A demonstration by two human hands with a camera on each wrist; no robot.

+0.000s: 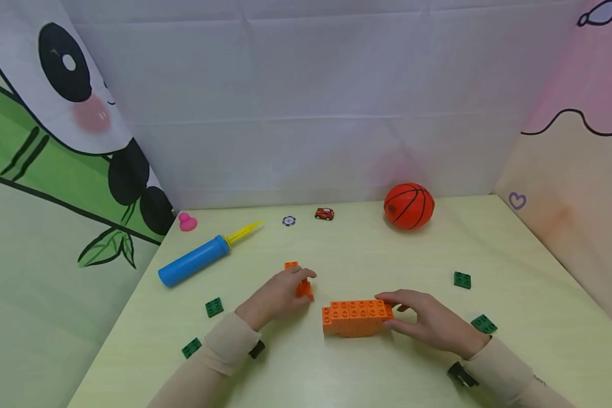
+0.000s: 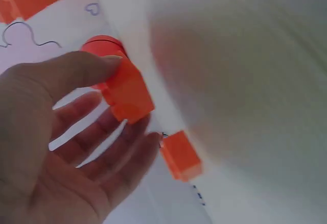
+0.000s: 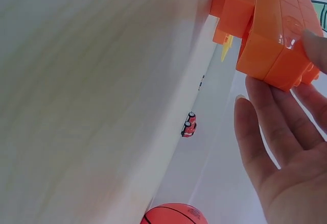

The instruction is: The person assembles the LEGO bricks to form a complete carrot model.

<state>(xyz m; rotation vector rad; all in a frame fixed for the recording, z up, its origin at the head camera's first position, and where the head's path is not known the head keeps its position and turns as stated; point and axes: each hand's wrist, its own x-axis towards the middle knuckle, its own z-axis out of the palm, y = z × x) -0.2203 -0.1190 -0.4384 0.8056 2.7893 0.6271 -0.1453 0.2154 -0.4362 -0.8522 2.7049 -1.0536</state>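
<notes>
My left hand (image 1: pixel 284 292) pinches a small orange toy brick (image 1: pixel 304 289) at the table's middle. In the left wrist view the thumb lies on one side of that brick (image 2: pixel 130 94), with fingers behind it. Another orange brick (image 1: pixel 290 264) stands just beyond the hand, partly hidden by it. To the right lies a long block of joined orange bricks (image 1: pixel 354 318), studs up. My right hand (image 1: pixel 423 320) holds its right end between thumb and fingers. The right wrist view shows the block's end (image 3: pixel 271 40) close up, fingers against it.
Green bricks lie on both sides, two at left (image 1: pixel 214 307) and two at right (image 1: pixel 462 280). Farther back are a blue pump (image 1: pixel 196 260) with yellow nozzle, a pink toy (image 1: pixel 187 221), a round chip (image 1: pixel 289 221), a red toy car (image 1: pixel 324 213) and a small basketball (image 1: pixel 409 206).
</notes>
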